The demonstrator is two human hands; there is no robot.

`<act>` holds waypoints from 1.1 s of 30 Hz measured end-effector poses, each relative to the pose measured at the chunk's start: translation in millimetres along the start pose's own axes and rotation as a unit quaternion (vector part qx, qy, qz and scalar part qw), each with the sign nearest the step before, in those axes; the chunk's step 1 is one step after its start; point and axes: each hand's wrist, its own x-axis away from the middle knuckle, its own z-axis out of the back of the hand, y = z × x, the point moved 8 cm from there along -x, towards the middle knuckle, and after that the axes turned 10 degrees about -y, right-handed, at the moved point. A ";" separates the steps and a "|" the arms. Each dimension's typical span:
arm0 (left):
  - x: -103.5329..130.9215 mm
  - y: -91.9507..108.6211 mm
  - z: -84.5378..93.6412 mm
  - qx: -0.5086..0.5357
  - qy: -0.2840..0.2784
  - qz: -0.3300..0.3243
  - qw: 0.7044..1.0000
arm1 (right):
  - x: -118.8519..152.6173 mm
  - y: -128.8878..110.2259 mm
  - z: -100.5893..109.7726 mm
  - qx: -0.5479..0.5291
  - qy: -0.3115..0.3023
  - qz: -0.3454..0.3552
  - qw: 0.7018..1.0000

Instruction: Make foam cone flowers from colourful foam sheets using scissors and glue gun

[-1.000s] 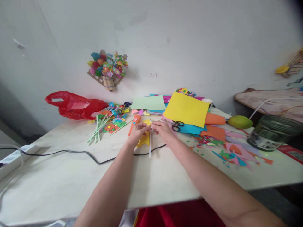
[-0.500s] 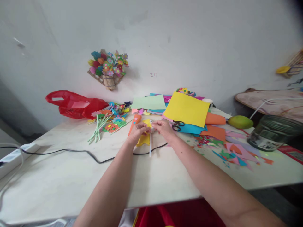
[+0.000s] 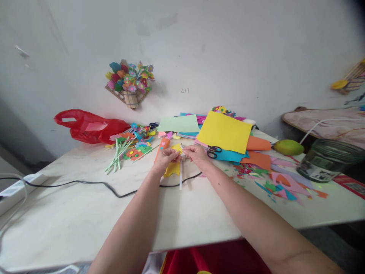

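Observation:
My left hand (image 3: pixel 167 158) and my right hand (image 3: pixel 196 156) meet over the middle of the table, thumbs and fingertips pinched close together. Whatever is in their fingertips is too small to make out. A thin whitish stick (image 3: pixel 180 179) points from between the hands toward me; whether either hand grips it is unclear. A small pale tip (image 3: pixel 181 146) shows just beyond the fingers. Beneath and behind my left hand lies a yellow piece (image 3: pixel 172 169), partly covered. An orange cone (image 3: pixel 163 144) with heart shapes is beside that hand. Black-handled scissors (image 3: pixel 213 152) lie right of my right hand.
A black cable (image 3: pixel 107 185) crosses the table from a white power strip (image 3: pixel 23 192). Green sticks (image 3: pixel 117 158) and foam flowers lie left, near a red bag (image 3: pixel 91 127). A yellow sheet (image 3: pixel 225 131), foam scraps (image 3: pixel 282 184), a mango (image 3: pixel 288 147) and a glass jar (image 3: pixel 327 161) are right.
Both hands stay pinched together in nearly the same place. The view has shifted very slightly; nothing else has visibly moved.

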 end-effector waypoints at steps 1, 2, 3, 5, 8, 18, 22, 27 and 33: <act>-0.2 -0.2 0.1 0.001 -0.002 -0.002 1.000 | -0.3 0.5 -0.1 0.000 -0.003 0.001 1.000; -0.4 -0.3 0.4 0.001 -0.003 -0.004 1.000 | -0.5 0.6 -0.4 0.001 -0.006 0.003 1.000; -0.6 -0.5 0.8 0.002 -0.003 -0.006 1.000 | -0.5 0.4 -0.7 0.002 -0.009 0.004 1.000; -0.9 -0.9 1.4 0.006 -0.002 -0.011 1.000 | -0.4 -0.7 -1.3 0.006 -0.012 0.007 1.000; -1.3 -1.7 1.1 0.021 -0.005 -0.011 1.000 | -0.5 -3.1 -1.5 0.015 -0.011 0.018 1.000; 1.1 -7.1 4.0 0.130 0.031 0.019 0.991 | -0.3 -16.1 -4.1 0.084 -0.010 0.143 0.986; 1.4 -9.6 2.8 0.156 0.029 0.032 0.987 | -1.2 -18.4 -4.3 0.111 -0.007 0.169 0.979; 0.3 -13.5 3.3 0.172 0.031 0.048 0.983 | -0.2 -22.2 -4.8 0.134 -0.005 0.198 0.971; -0.5 -16.8 7.3 0.191 0.056 0.051 0.979 | -0.3 -21.1 -4.9 0.132 0.006 0.169 0.977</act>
